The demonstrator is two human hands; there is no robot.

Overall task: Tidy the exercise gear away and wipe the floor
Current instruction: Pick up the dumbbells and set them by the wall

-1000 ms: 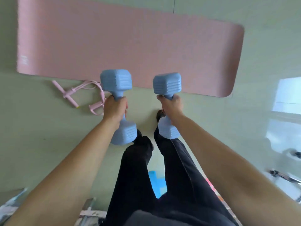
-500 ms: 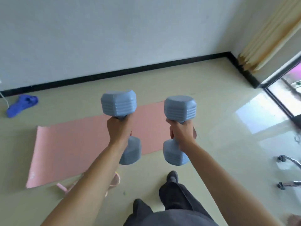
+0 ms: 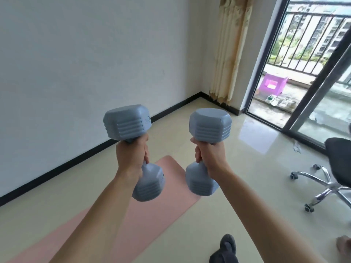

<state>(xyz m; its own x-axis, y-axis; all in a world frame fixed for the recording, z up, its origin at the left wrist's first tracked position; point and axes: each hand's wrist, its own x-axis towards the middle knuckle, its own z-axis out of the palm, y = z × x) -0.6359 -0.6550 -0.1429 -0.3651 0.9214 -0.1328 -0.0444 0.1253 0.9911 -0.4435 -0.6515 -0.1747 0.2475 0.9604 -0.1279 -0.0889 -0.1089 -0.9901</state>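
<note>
Two blue dumbbells, one per hand: your left hand [image 3: 133, 158] wraps the left dumbbell [image 3: 126, 128] by its handle, your right hand [image 3: 210, 156] grips the right dumbbell [image 3: 209, 126], both upright above the pink mat [image 3: 152, 215] near its rounded end. Bare floor [image 3: 256, 186] opens ahead to the balcony door [image 3: 275, 54]; the office chair [image 3: 326, 185] stands near, on your right.

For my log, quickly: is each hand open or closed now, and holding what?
Left hand: closed, gripping one blue-grey hexagonal plastic dumbbell.
Right hand: closed, gripping the other blue-grey hexagonal plastic dumbbell.
</note>
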